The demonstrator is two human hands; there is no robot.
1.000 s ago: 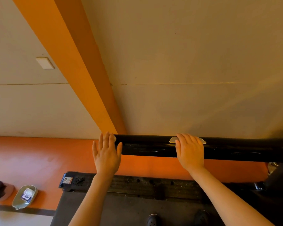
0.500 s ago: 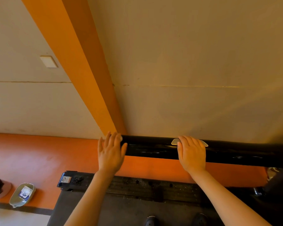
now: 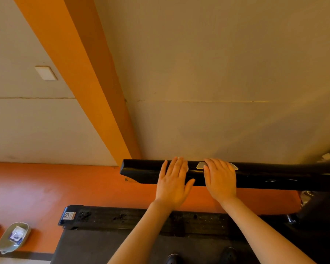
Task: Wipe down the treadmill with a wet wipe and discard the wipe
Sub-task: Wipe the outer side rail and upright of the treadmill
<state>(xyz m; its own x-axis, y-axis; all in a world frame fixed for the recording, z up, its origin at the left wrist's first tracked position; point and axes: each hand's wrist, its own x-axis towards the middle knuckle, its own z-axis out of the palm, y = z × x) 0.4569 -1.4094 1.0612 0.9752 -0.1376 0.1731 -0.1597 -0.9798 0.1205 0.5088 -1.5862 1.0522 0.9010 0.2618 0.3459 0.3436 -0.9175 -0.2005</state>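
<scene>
A: Where are the hands?

B: Both lie on the black handrail (image 3: 265, 176) of the treadmill, side by side and just apart. The left hand (image 3: 172, 184) is flat, fingers straight and together, laid over the top of the rail with the thumb spread toward the other hand. The right hand (image 3: 220, 179) is also flat, its fingers draped over the rail and covering most of a pale grey sensor pad (image 3: 200, 165) set into the rail's top.

A: Is either one holding the wipe?

B: Neither hand curls round anything. A small whitish edge shows beside the left hand's fingers, next to the pad, but I cannot tell whether it is the wipe.

A: What else is near the rail?

B: Its free end stops left of the left hand. Below the rail, the treadmill's front cover (image 3: 122, 216) runs across, dusty, with a small warning sticker (image 3: 69, 215) at its left corner, and the dark belt (image 3: 95, 248) lies under that. The tips of two dark shoes (image 3: 228, 253) stand on the belt beneath the forearms.

A: And farther out?

B: Behind the rail rises a beige wall (image 3: 217, 73) with an orange pillar (image 3: 80, 73) slanting down to meet the rail's left end. The orange floor (image 3: 46, 187) spreads below and left of the rail. Far left of it on the floor sits a grey-green tray (image 3: 25, 228) holding a white packet with blue print (image 3: 16, 234). A dark machine part fills the right edge below the rail's right end.
</scene>
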